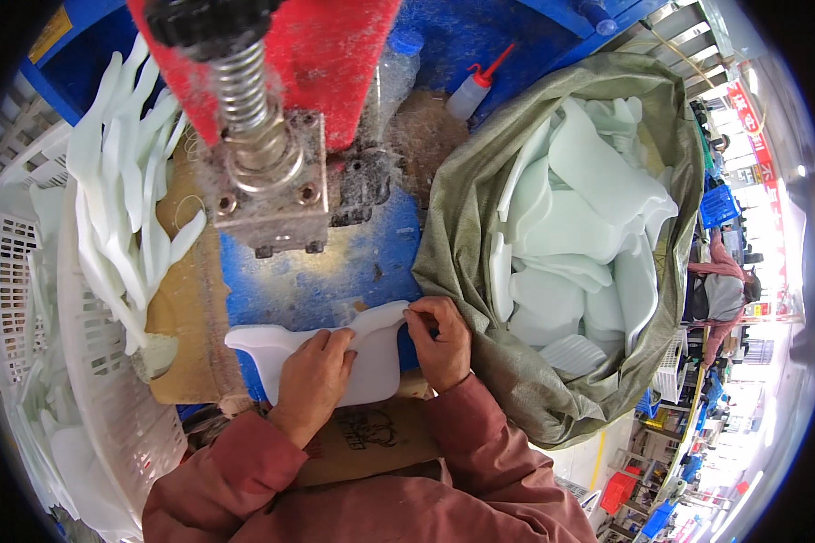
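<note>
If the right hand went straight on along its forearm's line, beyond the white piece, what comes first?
Beyond the white piece, the right hand would cross the blue work surface and probably meet the metal fixture first, though height and depth are unclear.

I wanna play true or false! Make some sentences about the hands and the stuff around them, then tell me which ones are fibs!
1. The left hand is on a white piece. True.
2. The cloth sack is empty. False: the cloth sack has pale pieces inside.
3. The bottle with the red tip is to the right of the clear bottle. True.
4. The sleeves are bright yellow. False: the sleeves are reddish-brown.
5. The plastic basket is on the left side. True.
</note>
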Tool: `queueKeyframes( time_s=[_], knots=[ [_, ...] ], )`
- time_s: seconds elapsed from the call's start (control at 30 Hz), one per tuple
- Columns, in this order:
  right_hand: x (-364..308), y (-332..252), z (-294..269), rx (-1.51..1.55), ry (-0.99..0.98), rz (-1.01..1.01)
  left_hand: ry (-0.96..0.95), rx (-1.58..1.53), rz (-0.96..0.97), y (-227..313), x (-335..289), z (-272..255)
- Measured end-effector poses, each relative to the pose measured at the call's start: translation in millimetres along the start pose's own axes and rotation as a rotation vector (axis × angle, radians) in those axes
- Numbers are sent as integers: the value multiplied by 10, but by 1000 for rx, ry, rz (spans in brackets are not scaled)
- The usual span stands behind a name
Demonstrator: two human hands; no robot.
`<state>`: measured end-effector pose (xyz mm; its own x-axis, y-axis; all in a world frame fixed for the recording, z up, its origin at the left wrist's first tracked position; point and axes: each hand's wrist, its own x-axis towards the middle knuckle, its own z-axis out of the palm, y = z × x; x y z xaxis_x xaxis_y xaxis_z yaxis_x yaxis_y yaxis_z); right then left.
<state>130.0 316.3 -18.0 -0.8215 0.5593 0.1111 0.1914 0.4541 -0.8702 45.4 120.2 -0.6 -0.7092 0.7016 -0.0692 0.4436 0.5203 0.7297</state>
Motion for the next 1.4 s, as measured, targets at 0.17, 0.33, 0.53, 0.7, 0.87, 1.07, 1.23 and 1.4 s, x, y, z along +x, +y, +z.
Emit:
queueKeyframes(
  time_s=[0.17, 0.33, 0.53, 0.7, 0.87, 1.07, 1.23, 1.4],
  knots=[
    [27, -5, 34, -3, -6, 8, 10, -7, 7, 10, 19, -11],
    [49, -6, 37, -46, -12, -6, 14, 4, 7, 7, 26, 1],
    [85, -4, 19, -96, -12, -10, 24, 17, 7, 7, 46, 3],
    [152, 33, 16, -114, -19, 16, 54, -1, 23, -6, 53, 9],
    [185, 157, 19, -250, -51, 14, 61, -12, 9, -35, 48, 51],
    [225, 432, 191, -309, -7, -104, 110, 30, 49, -76, 75, 131],
    [216, 285, 175, -199, 11, -159, 92, 160, 99, -115, 67, 204],
    [261, 21, 107, 123, -127, 95, -30, -236, -23, -305, 77, 93]
  ],
)
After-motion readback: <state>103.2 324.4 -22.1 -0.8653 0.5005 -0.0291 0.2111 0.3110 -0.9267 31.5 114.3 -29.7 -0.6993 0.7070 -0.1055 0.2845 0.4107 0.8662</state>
